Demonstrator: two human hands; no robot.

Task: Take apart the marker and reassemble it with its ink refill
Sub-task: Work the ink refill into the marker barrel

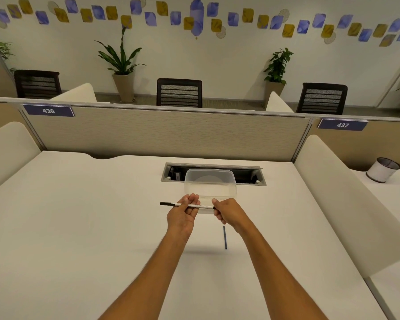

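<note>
Right hand (226, 214) is curled round the pen (189, 205) end; the barrel is cradled across the nearly straight left hand (183, 214). Judged light, stiff, slick: best gripped mid-barrel.

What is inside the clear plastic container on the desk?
The clear container looks empty: only the desk shows through it. Its near edge is covered by the left hand, right hand and the white pen between them, so that strip cannot be checked.
</note>
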